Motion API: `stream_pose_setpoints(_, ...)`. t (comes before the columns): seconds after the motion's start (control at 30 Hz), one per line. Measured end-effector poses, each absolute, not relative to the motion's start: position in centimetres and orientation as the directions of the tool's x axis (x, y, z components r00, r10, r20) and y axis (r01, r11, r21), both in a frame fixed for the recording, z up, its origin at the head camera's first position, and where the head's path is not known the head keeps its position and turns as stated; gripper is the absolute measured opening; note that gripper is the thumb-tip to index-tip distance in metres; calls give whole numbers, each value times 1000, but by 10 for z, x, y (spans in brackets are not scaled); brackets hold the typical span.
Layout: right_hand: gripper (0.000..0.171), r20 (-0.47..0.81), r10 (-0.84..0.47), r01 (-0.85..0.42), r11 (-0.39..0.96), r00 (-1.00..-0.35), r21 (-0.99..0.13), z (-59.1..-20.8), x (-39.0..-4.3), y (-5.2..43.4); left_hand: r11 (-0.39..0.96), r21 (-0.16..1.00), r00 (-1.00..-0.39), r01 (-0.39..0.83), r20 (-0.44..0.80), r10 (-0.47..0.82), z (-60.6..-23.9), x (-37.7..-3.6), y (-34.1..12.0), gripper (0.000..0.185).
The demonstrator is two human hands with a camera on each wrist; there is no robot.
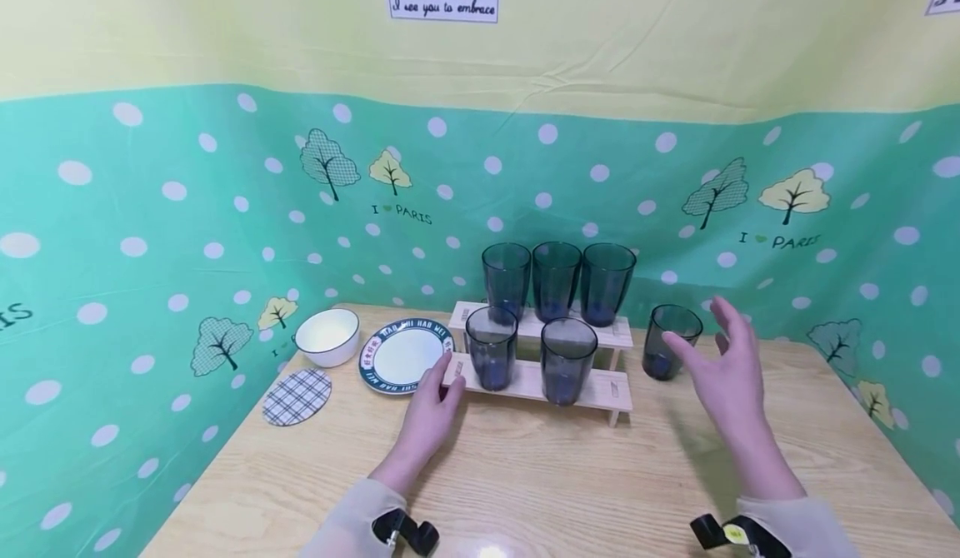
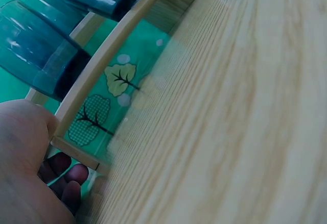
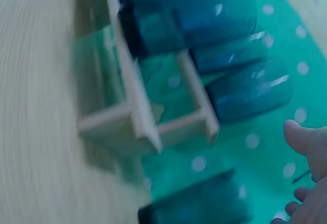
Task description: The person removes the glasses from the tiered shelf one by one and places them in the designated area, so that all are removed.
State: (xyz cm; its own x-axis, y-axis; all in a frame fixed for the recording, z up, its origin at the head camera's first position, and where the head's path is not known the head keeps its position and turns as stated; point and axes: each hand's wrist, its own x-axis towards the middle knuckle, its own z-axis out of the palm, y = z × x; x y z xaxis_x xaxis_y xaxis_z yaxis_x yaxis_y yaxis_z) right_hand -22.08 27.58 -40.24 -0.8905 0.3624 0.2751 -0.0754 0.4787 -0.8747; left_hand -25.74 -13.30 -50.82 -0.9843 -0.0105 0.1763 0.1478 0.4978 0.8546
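My left hand (image 1: 429, 408) holds the left end of a two-tier wooden rack (image 1: 528, 380); the left wrist view shows the thumb and curled fingers about the end of the rack's plank (image 2: 97, 76). Two dark, see-through glasses, a left one (image 1: 491, 354) and a right one (image 1: 567, 362), stand upright on the lower tier. Three more glasses (image 1: 555, 283) stand in a row on the upper tier. My right hand (image 1: 729, 371) is raised with thumb and fingers spread, beside a single glass (image 1: 667, 358) on the table right of the rack. It grips nothing.
Left of the rack lies a white plate with a dark green rim (image 1: 369, 354). A white bowl (image 1: 327, 337) and a round checked coaster (image 1: 297, 397) are farther left. The wooden table (image 1: 540, 483) meets a green dotted cloth (image 1: 420, 258) hanging behind and at both sides.
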Motion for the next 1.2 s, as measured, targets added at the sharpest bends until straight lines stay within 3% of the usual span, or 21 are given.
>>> stream_pose_setpoints(0.3, 96, 348, 210, -221, 462, -914, -859, -379, -209, 236, 495, 856, -983, 153, 181, -10, -508, -258, -133, 63)
stream_pose_setpoints(0.53, 96, 320, 82, -269, 373, -944, -888, -378, -210, 209, 495, 856, -984, 149, 177, -11, -509, -257, -134, 64)
stream_pose_setpoints(0.83, 103, 257, -34, -251, 366, -966, -896, -395, -217, 183, 493, 857, -984, 152, 179, -8, -510, -257, -134, 64)
stream_pose_setpoints(1.2, 114, 152, -49, -160, 361, -987, -919, -405, -221, 169, 497, 855, -984, 149, 176, -7, -509, -257, -133, 64)
